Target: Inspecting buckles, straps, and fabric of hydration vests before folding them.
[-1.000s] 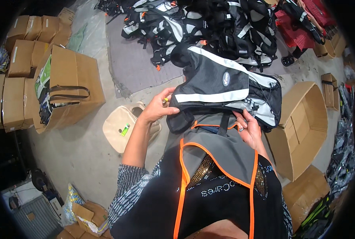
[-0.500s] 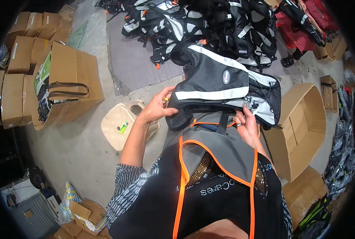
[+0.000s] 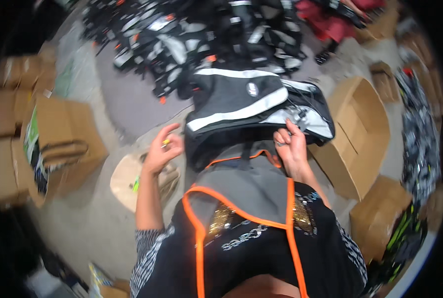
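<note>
A black and grey backpack (image 3: 241,102) with white stripes hangs in front of my chest. My right hand (image 3: 290,144) grips its lower right edge near a zip. Just off the bag's left side, my left hand (image 3: 162,149) is free of the bag, fingers loosely spread, with a small yellow object pinched between them. I wear a grey vest with orange trim (image 3: 246,193) over a black top.
A heap of similar black bags (image 3: 206,35) lies ahead on the floor, with red ones (image 3: 340,20) at the far right. Open cardboard boxes stand at right (image 3: 360,129) and left (image 3: 62,144). A beige tote bag (image 3: 129,179) lies below my left hand.
My left hand has come off the backpack's left side and moved left. The backpack has swung up and rightwards, still held by my right hand.
</note>
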A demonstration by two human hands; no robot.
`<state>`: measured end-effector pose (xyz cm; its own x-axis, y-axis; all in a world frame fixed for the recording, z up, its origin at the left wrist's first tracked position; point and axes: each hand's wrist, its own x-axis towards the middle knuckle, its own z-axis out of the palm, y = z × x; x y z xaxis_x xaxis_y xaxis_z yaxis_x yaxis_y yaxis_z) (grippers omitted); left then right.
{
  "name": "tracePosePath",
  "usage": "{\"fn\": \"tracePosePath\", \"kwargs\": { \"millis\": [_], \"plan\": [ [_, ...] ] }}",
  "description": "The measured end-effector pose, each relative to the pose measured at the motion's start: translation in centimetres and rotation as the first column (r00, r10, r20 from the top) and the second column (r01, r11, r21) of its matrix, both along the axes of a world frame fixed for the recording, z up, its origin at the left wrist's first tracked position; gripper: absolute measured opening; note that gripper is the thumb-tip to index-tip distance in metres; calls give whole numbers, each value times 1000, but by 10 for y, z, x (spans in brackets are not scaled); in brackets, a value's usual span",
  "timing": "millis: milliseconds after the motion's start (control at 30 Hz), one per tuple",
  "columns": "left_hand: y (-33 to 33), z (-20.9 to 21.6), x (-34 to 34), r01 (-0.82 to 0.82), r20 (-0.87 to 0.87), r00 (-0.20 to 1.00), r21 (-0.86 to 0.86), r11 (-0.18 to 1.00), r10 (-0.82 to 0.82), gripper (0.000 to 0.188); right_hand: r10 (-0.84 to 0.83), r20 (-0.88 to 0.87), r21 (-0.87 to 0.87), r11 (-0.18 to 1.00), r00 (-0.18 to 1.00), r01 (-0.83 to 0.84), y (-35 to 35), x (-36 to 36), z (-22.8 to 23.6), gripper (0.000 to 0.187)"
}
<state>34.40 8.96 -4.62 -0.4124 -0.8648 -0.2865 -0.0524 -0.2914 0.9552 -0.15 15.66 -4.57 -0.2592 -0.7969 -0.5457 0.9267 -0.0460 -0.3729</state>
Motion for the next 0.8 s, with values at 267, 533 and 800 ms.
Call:
{"fn": "tracePosePath", "kwargs": {
  "millis": [267,533,800],
  "plan": [
    [-63,-148,100,-155,-25,987,67,986,157,36,-356,-224,-258,919,907,297,-2,-9,-24,12],
    [-141,-264,156,-160,23,987,171,972,159,30,-692,-469,-508,720,549,473,30,-88,-59,19],
    [-209,-294,134,-46,97,995,150,988,32,27,-547,-776,-353,789,314,502,126,-249,-106,18]
  ]
}}
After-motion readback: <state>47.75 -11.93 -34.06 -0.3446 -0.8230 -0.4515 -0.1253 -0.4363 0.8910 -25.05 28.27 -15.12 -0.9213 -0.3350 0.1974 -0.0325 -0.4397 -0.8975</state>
